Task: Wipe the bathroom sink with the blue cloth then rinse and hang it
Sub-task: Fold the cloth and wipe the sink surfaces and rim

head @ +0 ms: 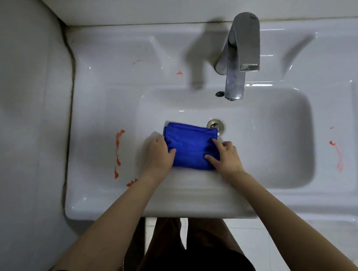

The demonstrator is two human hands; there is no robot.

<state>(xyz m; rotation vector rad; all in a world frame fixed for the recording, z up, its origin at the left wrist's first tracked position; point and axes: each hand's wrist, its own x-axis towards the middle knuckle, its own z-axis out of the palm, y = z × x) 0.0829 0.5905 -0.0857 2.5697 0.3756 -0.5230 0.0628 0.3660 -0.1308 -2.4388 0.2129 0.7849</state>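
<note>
A folded blue cloth (191, 146) lies in the basin of the white sink (275, 136), at its near left, just beside the metal drain (215, 125). My left hand (159, 154) grips the cloth's left edge with the thumb on top. On the cloth's right edge sits my right hand (225, 156), fingers spread and pinching the fabric. Orange smears mark the rim at the left (118, 153), at the right (337, 156) and behind the basin (179, 73).
A chrome tap (239, 58) stands at the back and its spout hangs over the basin, no water running. An overflow hole (219, 94) sits beside the spout. A grey tiled wall closes off the left side. My legs and tiled floor show below the sink's front edge.
</note>
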